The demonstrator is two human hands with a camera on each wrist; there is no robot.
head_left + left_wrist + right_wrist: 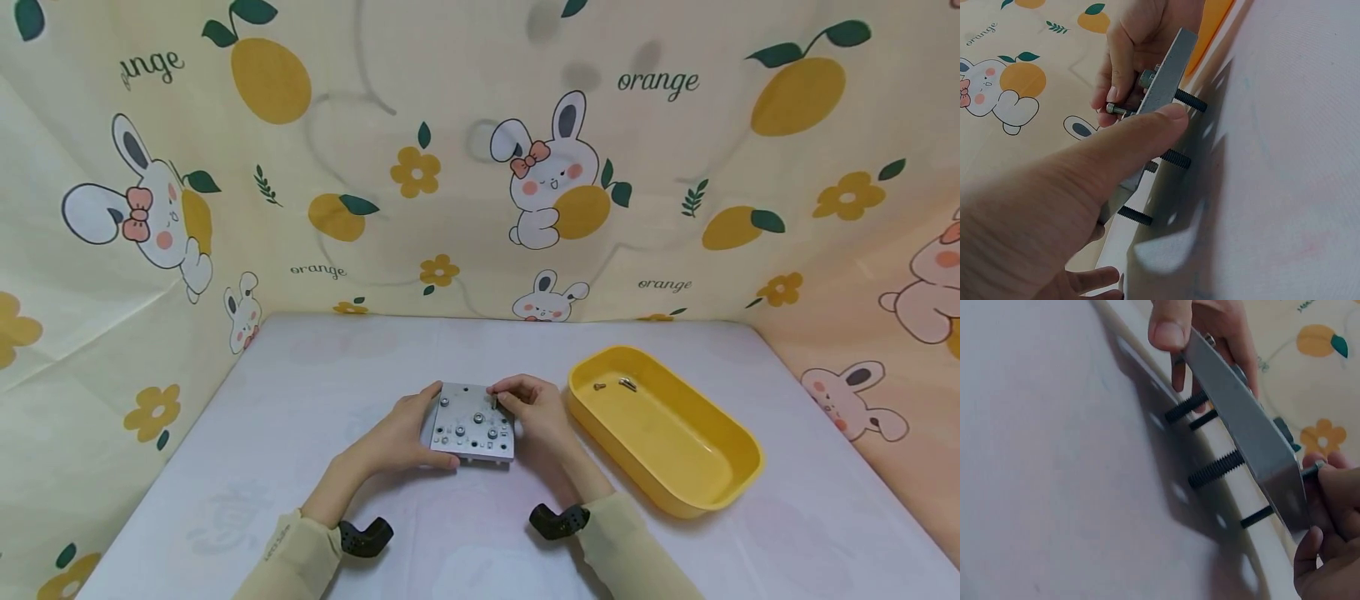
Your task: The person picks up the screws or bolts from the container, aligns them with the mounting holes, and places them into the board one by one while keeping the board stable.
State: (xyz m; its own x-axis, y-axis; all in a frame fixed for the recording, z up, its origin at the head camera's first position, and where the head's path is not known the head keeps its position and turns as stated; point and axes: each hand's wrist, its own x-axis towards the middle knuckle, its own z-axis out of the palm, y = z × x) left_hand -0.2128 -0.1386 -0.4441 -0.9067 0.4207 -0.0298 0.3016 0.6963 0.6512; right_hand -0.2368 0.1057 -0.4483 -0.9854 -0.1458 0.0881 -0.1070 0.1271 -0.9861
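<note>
A grey metal plate [454, 433] with several holes and socket-head screws is held above the table. My left hand [405, 433] grips it along the left side, thumb on the near edge. At the plate's far right corner, my right hand [538, 410] pinches a small screw [494, 402] by its head. In the right wrist view that screw [1311, 472] stands out from the plate's top face, its tip at the plate; how deep it sits I cannot tell. Threaded shanks [1216, 469] of other screws poke out underneath.
A yellow tray [667, 458] stands on the right of the white-covered table [285, 375], with a few small screws [627, 384] in its far end. Printed cloth [450, 83] hangs at the back and sides. A black wrist camera [366, 537] sits at each sleeve.
</note>
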